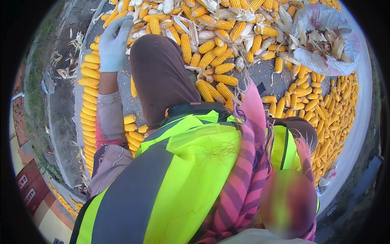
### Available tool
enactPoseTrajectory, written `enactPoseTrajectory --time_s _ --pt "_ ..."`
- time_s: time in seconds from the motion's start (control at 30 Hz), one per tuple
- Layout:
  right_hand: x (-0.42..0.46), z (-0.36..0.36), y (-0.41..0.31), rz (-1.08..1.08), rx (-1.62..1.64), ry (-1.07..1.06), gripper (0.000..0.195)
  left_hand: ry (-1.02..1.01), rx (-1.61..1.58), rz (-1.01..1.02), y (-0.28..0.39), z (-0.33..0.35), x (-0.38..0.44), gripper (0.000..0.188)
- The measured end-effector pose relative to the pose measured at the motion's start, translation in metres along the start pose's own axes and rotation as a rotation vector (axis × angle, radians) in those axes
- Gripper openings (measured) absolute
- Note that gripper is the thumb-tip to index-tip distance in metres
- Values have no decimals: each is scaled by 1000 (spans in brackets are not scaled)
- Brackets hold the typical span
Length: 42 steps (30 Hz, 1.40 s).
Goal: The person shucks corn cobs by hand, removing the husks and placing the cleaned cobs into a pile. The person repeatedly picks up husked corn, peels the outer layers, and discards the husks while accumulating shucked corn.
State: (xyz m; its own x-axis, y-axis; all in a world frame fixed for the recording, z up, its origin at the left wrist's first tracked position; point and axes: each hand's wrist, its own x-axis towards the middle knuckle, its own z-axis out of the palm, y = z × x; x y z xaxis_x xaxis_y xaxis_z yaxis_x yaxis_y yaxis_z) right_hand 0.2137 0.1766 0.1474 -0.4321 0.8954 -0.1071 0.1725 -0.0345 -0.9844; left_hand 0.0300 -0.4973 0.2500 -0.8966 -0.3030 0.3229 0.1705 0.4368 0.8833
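Observation:
My left hand, in a pale knit glove, reaches over the upper end of a row of yellow corn cobs. Its thumb and forefinger bend toward the heap, with a small gap between them and no cob visible there. Whether the fingertips pinch anything is unclear. Close beside them, a pile of husked corn cobs and cobs partly wrapped in dry husks spreads out before me. My right hand is out of view.
An open white woven sack holding dry husks stands at upper right. Below it spreads a thick bed of cobs. My bent knee rises beside the pile on grey pavement. A striped pink scarf hangs over my reflective vest.

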Motion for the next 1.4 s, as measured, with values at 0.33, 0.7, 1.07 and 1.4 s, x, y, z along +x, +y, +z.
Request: enactPoseTrajectory --time_s 0.33,0.7,1.07,1.4 --pt "-99 135 -157 -806 -82 -293 29 -7 -131 -111 50 -26 -36 34" --pt "-122 275 -169 -781 -134 -704 22 -1206 1021 -578 -132 196 -66 110" --pt "-49 304 -106 -533 -367 -873 17 -876 933 -306 -193 235 -206 29" --pt "-34 299 -113 -134 75 -1011 24 235 505 -933 -244 162 -141 63"
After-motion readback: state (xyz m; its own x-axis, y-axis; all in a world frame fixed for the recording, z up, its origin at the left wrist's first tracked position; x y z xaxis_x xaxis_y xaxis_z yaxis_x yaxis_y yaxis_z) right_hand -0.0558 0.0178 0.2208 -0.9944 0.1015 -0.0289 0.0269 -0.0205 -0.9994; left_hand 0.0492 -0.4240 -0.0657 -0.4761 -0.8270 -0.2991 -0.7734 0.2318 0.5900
